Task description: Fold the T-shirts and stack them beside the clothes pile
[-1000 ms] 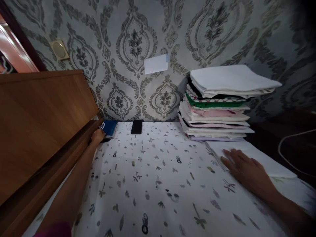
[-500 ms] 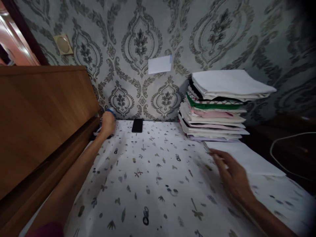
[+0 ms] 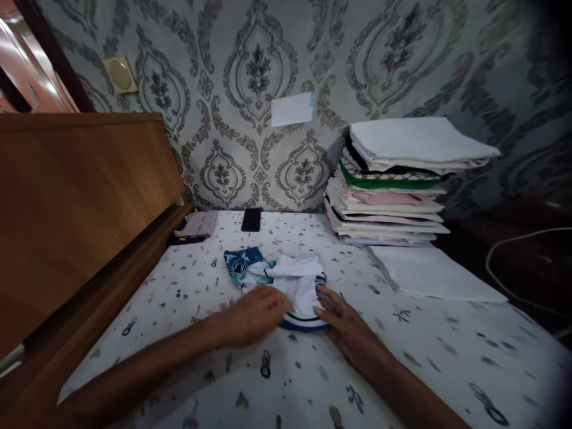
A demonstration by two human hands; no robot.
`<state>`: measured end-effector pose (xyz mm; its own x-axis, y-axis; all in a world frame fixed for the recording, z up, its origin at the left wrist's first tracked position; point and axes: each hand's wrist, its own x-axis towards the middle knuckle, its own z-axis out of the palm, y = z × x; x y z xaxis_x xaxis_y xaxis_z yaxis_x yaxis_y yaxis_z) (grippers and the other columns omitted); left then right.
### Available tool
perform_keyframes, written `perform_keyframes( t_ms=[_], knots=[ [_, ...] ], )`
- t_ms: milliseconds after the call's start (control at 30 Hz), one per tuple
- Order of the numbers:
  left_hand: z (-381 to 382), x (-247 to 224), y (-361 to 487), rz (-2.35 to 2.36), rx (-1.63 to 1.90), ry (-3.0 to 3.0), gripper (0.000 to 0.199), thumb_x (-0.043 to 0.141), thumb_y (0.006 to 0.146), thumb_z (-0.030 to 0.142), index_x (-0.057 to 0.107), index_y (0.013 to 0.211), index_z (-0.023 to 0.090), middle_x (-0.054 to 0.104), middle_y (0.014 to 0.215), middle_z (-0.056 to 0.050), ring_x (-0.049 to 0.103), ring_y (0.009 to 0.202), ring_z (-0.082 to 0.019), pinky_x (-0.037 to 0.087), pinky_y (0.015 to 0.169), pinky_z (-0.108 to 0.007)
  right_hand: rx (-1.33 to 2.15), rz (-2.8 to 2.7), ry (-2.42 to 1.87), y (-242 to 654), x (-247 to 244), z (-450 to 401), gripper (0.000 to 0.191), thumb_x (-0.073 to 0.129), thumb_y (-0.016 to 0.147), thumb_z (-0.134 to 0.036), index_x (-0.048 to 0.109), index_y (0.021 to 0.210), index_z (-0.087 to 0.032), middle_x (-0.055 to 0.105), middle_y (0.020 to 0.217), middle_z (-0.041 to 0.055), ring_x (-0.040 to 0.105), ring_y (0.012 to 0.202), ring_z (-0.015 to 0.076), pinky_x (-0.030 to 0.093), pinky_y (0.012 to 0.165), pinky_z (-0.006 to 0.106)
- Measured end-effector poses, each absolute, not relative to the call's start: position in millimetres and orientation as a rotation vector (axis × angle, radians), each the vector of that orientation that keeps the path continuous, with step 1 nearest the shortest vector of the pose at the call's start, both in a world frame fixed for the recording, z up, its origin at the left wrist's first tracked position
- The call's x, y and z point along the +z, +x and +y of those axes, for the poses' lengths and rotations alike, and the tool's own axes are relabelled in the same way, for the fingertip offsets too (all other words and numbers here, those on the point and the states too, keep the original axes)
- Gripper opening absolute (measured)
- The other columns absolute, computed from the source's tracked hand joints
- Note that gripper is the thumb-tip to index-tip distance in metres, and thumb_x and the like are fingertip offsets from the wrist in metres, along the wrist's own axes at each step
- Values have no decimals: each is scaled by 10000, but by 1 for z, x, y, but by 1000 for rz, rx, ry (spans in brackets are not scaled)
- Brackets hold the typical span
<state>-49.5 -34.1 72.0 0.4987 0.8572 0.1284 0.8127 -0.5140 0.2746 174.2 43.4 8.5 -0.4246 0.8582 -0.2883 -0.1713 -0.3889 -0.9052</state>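
A rumpled blue and white garment (image 3: 304,295) with a black spider print lies near the middle of the patterned sheet (image 3: 241,369). My left hand (image 3: 261,313), slightly blurred, is at the garment's lower left edge with its fingers curled; what they hold, if anything, is hidden. At its right edge, my right hand (image 3: 342,319) touches the cloth with fingers apart and nothing gripped between them.
On the right stands a tall stack of folded clothes (image 3: 388,196), with a flat white folded cloth (image 3: 438,274) before it. A black phone (image 3: 251,220) lies near the wall. Small folded clothes (image 3: 199,224) sit beside the wooden board (image 3: 89,202) at left.
My left hand has come from the far left corner to the middle, where the blue and white garment now lies. My right hand has moved left from the white cloth to the garment.
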Motion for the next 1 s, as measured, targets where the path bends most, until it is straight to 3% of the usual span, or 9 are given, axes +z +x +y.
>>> perform_keyframes(
  t_ms=[67,200,333,433,500,567,667,800,1000],
  knots=[
    [-12,66,-69,1713,360,2444,344,369,949,129,651,1099,254,670,1201,-76,594,1122,-243,482,974,-374,1908,-1120,-1055,176,16,40,585,878,651,-347,640,1185,-321,696,1067,47,667,1001,236,548,843,341],
    [20,49,-114,2052,367,2227,330,447,889,102,613,1166,168,615,1244,-152,524,1201,-314,415,1023,-503,1934,-1095,-996,176,22,36,603,873,656,-321,624,1205,-307,698,1042,21,668,964,204,529,844,312],
    [23,41,-150,2058,441,2087,307,481,961,382,619,1172,208,625,1223,-101,544,1172,-275,432,1006,-414,1936,-1042,-949,175,23,33,595,874,634,-330,639,1179,-280,706,952,14,668,883,186,518,782,287],
    [14,42,-160,1921,461,2133,353,499,942,488,633,1170,254,637,1203,-69,563,1149,-259,442,966,-358,1923,-1042,-932,174,27,31,532,861,638,-348,666,1124,-252,684,829,3,636,751,162,506,684,263],
    [8,44,-159,1982,406,2138,312,551,904,449,646,1130,256,646,1159,-64,579,1100,-261,451,911,-342,1910,-1053,-961,174,30,29,475,849,653,-368,680,1074,-230,604,681,-35,525,562,111,433,519,220],
    [1,48,-158,2074,357,2083,195,546,877,348,655,994,236,665,1002,-50,604,964,-242,456,827,-321,1892,-1060,-1015,177,35,24,448,849,654,-385,687,1034,-212,489,575,-74,350,442,67,280,390,192],
    [-15,61,-160,1986,477,1902,125,518,835,305,594,791,216,604,731,-5,569,735,-192,446,701,-284,1870,-1050,-1099,191,46,17,424,851,656,-420,691,984,-204,430,551,-83,257,425,52,162,351,184],
    [-60,94,-166,1632,707,1664,217,593,818,425,583,774,213,594,739,0,557,719,-172,460,670,-262,1872,-1093,-1227,228,64,3,360,837,676,-456,690,887,-205,415,531,-73,264,424,61,170,332,190],
    [-133,116,-159,1400,333,1545,188,649,824,415,649,762,238,622,766,-15,581,731,-184,485,663,-252,1976,-1313,-1325,272,64,-38,360,884,599,-432,725,799,-178,585,646,-15,342,472,54,304,392,193]
  ],
)
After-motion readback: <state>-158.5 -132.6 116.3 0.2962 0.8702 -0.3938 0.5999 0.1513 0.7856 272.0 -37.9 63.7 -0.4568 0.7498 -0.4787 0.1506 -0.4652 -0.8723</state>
